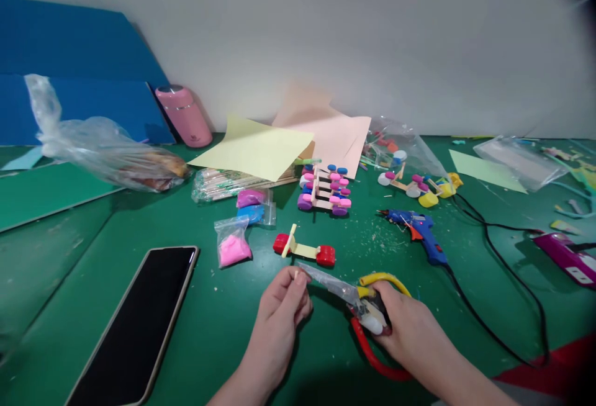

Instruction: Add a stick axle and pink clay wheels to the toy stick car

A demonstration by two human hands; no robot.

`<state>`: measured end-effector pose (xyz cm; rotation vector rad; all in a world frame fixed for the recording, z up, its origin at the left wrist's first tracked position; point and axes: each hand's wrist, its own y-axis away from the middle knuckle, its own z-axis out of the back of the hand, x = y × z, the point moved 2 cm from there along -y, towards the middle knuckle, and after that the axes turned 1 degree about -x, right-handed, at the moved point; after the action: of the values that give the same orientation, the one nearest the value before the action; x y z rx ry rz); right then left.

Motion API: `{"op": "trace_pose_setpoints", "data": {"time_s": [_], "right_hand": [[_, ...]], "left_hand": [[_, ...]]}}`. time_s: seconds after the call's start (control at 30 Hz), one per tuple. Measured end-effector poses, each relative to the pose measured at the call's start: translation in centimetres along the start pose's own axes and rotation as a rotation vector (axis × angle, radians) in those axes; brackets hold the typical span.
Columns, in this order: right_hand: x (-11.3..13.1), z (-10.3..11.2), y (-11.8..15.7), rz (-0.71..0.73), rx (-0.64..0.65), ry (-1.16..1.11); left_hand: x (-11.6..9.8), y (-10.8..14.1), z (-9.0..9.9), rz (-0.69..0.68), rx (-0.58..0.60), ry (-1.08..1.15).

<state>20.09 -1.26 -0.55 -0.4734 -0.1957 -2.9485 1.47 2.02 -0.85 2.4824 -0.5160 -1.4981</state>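
Note:
Near the table's front, my left hand (285, 300) is closed in a pinch. A tiny pale piece (297, 274) shows between thumb and forefinger; its kind is too small to tell. My right hand (410, 325) is wrapped round a pair of scissors (333, 282) with one yellow and one red handle. Their blades point left, the tip by my left fingertips. Just beyond my hands lies a small model (305, 249) of pale sticks with red ends. Several similar stick models (323, 192) with purple, pink and blue ends stand behind it.
A blue glue gun (414, 226) with a black cord lies right. At left are a phone (139, 325) and small bags of pink (234, 251) and blue clay-like stuff. Farther back are paper sheets (254, 148), a pink flask (185, 117) and a tied plastic bag (112, 151).

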Motion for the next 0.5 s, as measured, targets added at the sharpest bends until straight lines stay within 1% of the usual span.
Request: {"op": "trace_pose_setpoints", "data": {"time_s": [0.07, 0.13, 0.23, 0.3, 0.37, 0.5], "right_hand": [[-0.1, 0.1, 0.0, -0.04, 0.01, -0.033], [-0.1, 0.5, 0.0, -0.103, 0.007, -0.117], [0.3, 1.2, -0.2, -0.185, -0.033, -0.323], [1.0, 1.4, -0.4, -0.188, -0.063, -0.478], [1.8, 1.1, -0.6, -0.179, -0.068, -0.614], [3.7, -0.2, -1.2, -0.182, -0.023, -0.791]], "left_hand": [[0.1, 0.0, 0.0, 0.005, -0.01, -0.021], [0.3, 0.0, 0.1, 0.013, -0.017, -0.05], [0.7, 0.1, 0.1, 0.036, -0.013, -0.115], [1.0, 0.2, -0.1, 0.061, -0.003, -0.16], [1.0, 0.3, -0.2, 0.078, 0.01, -0.195], [0.7, 0.5, -0.2, 0.044, -0.016, -0.202]]}}
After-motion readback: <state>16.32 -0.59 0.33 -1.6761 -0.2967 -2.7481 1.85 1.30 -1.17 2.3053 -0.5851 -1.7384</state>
